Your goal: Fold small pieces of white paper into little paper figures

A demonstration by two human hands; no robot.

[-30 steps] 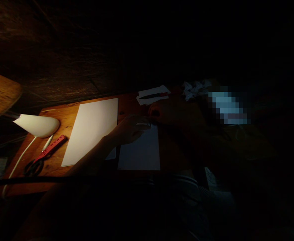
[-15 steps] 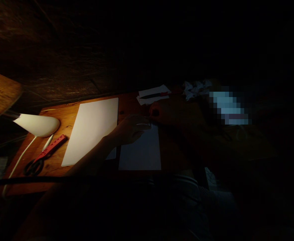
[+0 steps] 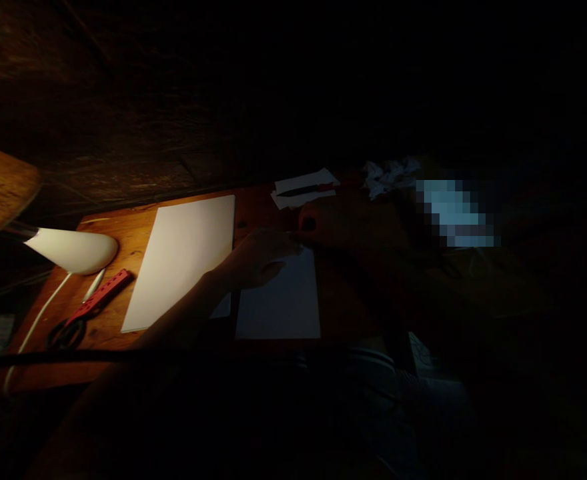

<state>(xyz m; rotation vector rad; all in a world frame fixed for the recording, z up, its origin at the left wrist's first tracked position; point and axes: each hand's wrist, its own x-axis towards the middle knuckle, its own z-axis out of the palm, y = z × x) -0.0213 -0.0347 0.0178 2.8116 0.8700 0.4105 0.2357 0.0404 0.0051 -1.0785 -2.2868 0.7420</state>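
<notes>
My left hand point(image 3: 263, 257) reaches across the desk in shadow to the upper part of a small white sheet of paper point(image 3: 278, 313). Its thumb and fingers come together at the paper's top edge. Curled against the upper right corner of that sheet, my right hand point(image 3: 322, 223) is closed, with its fingertips meeting those of my left. Deep shade hides the exact grip of both hands. A larger white stack of paper point(image 3: 188, 247) lies to the left, partly under my left forearm.
A white lamp part point(image 3: 76, 250), red-and-black scissors or a similar tool point(image 3: 98, 297) and a white pen-like stick point(image 3: 94, 285) lie left on the wooden desk point(image 3: 108, 360). Behind my hands, a dark knife-like tool point(image 3: 303, 191) rests on paper strips point(image 3: 298, 180), near crumpled paper point(image 3: 391, 175).
My hands stay at the paper's top edge, with only slight finger movement. The pale strip seen between my left fingers is less visible now. The whole view has shifted slightly.
</notes>
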